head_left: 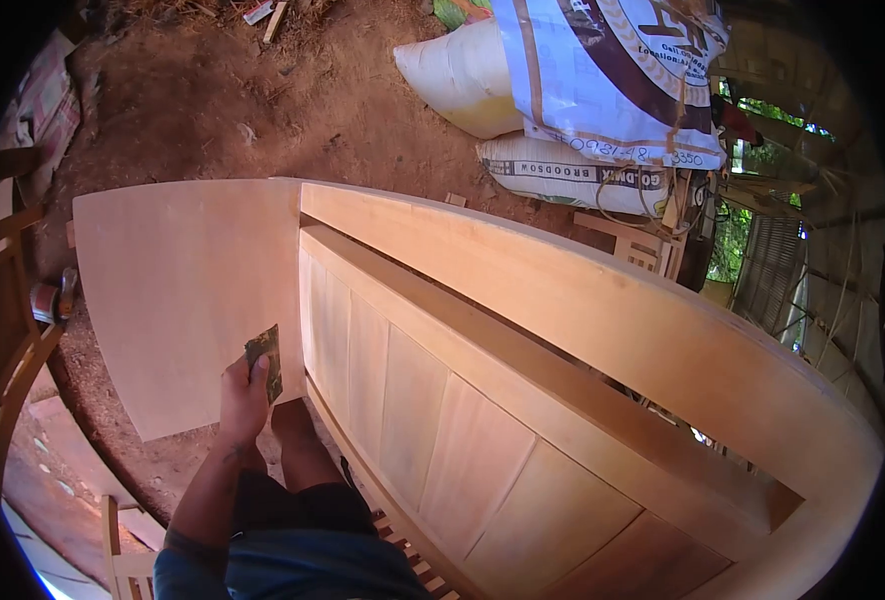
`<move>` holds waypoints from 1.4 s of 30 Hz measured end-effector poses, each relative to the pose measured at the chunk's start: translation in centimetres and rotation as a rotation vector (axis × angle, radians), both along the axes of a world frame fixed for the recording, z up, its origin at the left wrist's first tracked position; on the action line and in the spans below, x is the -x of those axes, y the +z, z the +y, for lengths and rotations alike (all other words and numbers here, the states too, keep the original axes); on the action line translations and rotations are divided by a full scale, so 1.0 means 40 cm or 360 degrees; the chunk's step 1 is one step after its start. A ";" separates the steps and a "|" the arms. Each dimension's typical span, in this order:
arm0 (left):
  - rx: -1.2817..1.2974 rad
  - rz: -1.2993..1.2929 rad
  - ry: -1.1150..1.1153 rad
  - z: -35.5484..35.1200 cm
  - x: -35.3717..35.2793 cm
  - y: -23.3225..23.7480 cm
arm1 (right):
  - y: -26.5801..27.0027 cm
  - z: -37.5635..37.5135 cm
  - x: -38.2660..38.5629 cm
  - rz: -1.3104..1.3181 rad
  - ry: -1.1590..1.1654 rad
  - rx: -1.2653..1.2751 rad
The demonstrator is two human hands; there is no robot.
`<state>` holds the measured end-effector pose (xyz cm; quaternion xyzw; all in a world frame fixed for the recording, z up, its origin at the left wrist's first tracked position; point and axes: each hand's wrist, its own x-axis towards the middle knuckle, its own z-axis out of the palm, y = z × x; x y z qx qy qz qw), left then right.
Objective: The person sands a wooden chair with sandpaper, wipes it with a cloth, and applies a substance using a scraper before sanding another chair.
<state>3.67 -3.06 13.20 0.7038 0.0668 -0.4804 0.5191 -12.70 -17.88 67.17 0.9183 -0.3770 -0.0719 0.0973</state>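
While the left hand (245,395) clamps its grip on a sandpaper piece (266,360) near the panelled frame's (443,420) left end, its bare wood looks smooth, so sanding seems far advanced.

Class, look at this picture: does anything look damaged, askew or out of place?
Nothing stands out. The bare wooden frame looks whole, and the left hand grips a sandpaper piece by its side panel.
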 end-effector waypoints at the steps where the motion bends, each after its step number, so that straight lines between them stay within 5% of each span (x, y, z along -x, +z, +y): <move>1: 0.0005 -0.0004 0.0007 0.005 0.006 -0.006 | -0.001 0.000 -0.003 -0.0006 -0.0004 -0.0004; 12: -0.0014 -0.0058 0.0152 0.086 0.055 -0.044 | -0.017 0.010 -0.024 -0.0074 0.0088 -0.0026; 19: -0.0060 0.0364 0.0281 0.163 0.107 -0.070 | -0.030 0.007 -0.026 -0.0104 0.0123 -0.0010; 29: -0.0285 0.0200 0.0011 0.234 0.141 -0.096 | -0.023 0.008 -0.056 -0.0150 0.0152 -0.0050; 32: -0.0087 0.0330 0.0273 0.227 0.150 -0.095 | -0.018 0.021 -0.058 -0.0233 0.0063 -0.0058; 38: -0.0150 -0.0020 0.0238 0.277 0.221 -0.114 | -0.035 0.006 -0.072 -0.0253 0.0161 -0.0040; 42: -0.0175 0.0158 0.0321 0.338 0.237 -0.111 | -0.038 -0.010 -0.066 -0.0268 0.0202 -0.0026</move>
